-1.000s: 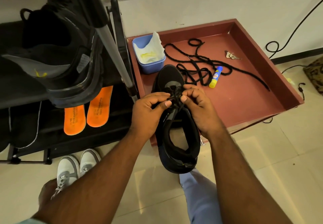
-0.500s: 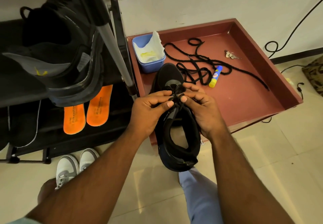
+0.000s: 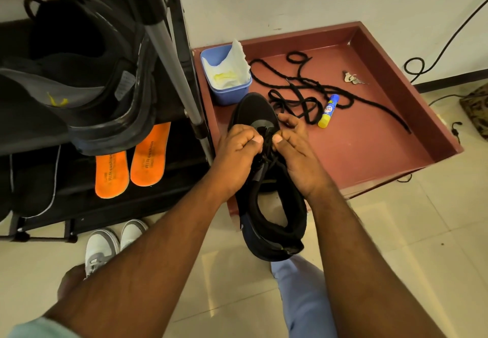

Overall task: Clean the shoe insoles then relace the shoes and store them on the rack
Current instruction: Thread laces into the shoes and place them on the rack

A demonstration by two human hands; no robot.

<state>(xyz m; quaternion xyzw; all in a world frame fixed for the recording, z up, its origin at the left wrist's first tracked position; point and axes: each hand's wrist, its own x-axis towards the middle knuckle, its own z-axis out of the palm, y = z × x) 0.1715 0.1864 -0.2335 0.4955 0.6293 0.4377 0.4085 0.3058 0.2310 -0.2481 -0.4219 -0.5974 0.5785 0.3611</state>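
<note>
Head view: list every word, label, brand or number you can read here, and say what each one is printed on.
"AIR cushion": on each of the two orange insoles on the rack's lower shelf; the smaller print beside it is too blurred to read.
Glue stick label: too small to read.
Tag inside the black shoe on the rack: unreadable.

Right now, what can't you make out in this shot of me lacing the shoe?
Head view only:
- Lace ends and eyelets: hidden under the left hand and right hand.
- Black shoe interior: too dark to show an insole.
- Glue stick label: too small to read.
- Rack top: cut off by the frame edge.
</note>
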